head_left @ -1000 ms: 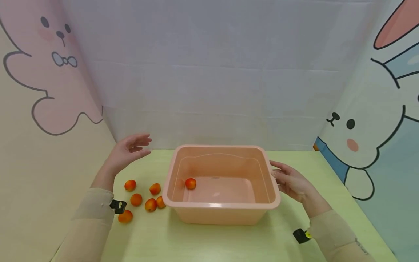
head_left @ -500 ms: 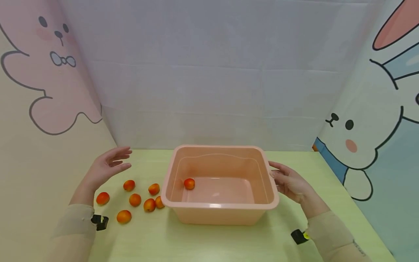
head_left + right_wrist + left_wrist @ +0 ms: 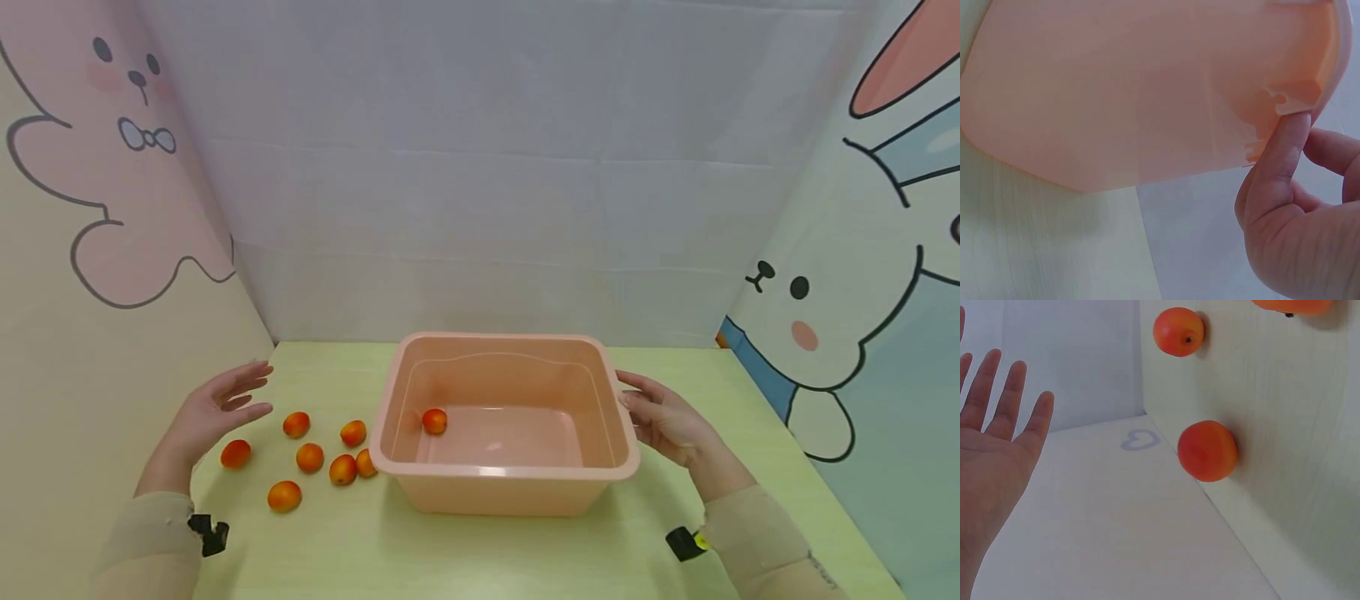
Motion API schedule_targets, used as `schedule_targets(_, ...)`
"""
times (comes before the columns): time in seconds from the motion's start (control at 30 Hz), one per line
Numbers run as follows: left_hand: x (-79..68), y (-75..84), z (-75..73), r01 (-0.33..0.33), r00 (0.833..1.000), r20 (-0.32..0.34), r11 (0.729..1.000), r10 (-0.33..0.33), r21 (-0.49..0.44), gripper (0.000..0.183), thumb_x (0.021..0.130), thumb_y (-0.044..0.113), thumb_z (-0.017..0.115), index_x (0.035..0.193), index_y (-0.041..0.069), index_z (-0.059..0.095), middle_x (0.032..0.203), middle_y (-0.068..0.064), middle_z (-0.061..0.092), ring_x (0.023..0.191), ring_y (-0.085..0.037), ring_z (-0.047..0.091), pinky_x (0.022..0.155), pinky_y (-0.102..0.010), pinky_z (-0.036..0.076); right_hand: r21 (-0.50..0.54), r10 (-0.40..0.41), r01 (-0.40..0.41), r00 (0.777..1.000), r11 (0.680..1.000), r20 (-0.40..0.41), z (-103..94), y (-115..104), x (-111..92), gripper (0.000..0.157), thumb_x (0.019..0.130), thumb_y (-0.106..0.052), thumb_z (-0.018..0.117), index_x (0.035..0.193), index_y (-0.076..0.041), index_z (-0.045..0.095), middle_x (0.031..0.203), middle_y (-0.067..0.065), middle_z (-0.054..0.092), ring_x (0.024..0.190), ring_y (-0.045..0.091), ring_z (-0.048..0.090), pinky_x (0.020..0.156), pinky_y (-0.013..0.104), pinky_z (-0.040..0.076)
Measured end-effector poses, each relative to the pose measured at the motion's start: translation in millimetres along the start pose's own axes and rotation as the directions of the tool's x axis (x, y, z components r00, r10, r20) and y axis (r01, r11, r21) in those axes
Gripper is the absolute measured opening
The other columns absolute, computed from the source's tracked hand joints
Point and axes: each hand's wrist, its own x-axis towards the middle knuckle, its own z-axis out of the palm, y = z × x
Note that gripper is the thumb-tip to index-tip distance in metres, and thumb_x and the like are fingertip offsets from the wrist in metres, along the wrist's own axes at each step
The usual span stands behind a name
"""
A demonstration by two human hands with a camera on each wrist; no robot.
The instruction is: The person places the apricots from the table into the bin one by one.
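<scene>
A pink plastic basin (image 3: 495,492) stands on the table, with one small orange-red fruit (image 3: 434,421) inside at its left. My right hand (image 3: 667,421) grips the basin's right rim; in the right wrist view a finger (image 3: 1282,162) is tucked under that rim. Over the table's left side hovers my left hand (image 3: 213,408), fingers loosely spread and holding nothing. Below and right of it lies a round orange-red fruit (image 3: 236,454), apart from the hand. The left wrist view shows that hand's palm (image 3: 991,462) facing the camera, with a fruit (image 3: 1207,450) to its right.
Several more orange-red fruits lie left of the basin, among them one fruit (image 3: 284,497) nearest me and one (image 3: 366,463) beside the basin wall. Walls with cartoon animals flank the pale table (image 3: 495,558), and a plain whitish wall (image 3: 487,208) closes the back.
My left hand has drawn left and lower, away from the basin. The leftmost fruit, out of sight one second ago, now shows on the table. My right hand and the basin stay put.
</scene>
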Motion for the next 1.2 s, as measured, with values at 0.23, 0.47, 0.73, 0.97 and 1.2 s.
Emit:
schedule_targets(0.23,-11.3,-25.1,3.2,0.062,0.998,-0.015,0.998,-0.062,0.032,0.069,0.092,0.022,0.074,0.148,0.0,0.041,0.143,-0.025,0.046,0.114,0.004,0.046,0.087,-0.003,0.038,-0.003,0.003,-0.003,1.0,1.0,-0.004,-0.6,2,0,0.068,0.104,-0.013,0.052,0.157,0.0,0.012,0.111,-0.001,0.067,0.092,0.011,0.068,0.078,0.024,0.057)
schedule_targets(0.47,-22.1,-43.3,6.5,0.192,0.981,0.019,0.981,-0.193,0.028,0.081,0.091,0.028,0.074,0.153,0.001,0.031,0.151,-0.029,0.034,0.131,-0.04,0.037,0.106,-0.021,0.037,0.012,0.003,-0.003,1.0,1.0,-0.004,-0.2,2,0,0.068,0.104,-0.013,0.053,0.157,0.0,0.012,0.11,-0.001,0.067,0.092,0.011,0.068,0.078,0.025,0.057)
schedule_targets(0.73,-32.0,-59.5,7.2,0.313,0.946,0.086,0.95,-0.312,0.005,0.085,0.092,0.027,0.073,0.155,-0.002,0.024,0.155,-0.031,0.025,0.136,-0.052,0.026,0.105,-0.069,0.027,0.028,-0.01,0.009,1.0,1.0,0.017,-1.8,2,0,0.068,0.104,-0.013,0.052,0.157,0.001,0.011,0.111,-0.001,0.068,0.092,0.012,0.068,0.078,0.025,0.057)
schedule_targets(0.97,-40.9,-74.0,6.6,0.375,0.925,0.076,0.926,-0.372,-0.03,0.084,0.093,0.027,0.072,0.154,-0.002,0.024,0.153,-0.033,0.026,0.135,-0.054,0.028,0.106,-0.068,0.027,0.04,-0.019,0.018,1.0,0.999,0.025,-1.6,3,1,0.066,0.105,-0.012,0.05,0.157,0.001,0.011,0.111,0.0,0.068,0.091,0.012,0.069,0.076,0.024,0.057)
schedule_targets(1.2,-45.1,-83.0,7.0,0.424,0.904,0.069,0.905,-0.422,-0.023,0.087,0.092,0.032,0.072,0.154,-0.002,0.023,0.152,-0.035,0.026,0.137,-0.053,0.024,0.105,-0.071,0.025,0.05,-0.02,0.018,0.999,0.999,0.026,-0.8,3,1,0.066,0.105,-0.012,0.05,0.156,0.001,0.011,0.111,0.0,0.068,0.091,0.012,0.069,0.077,0.025,0.057)
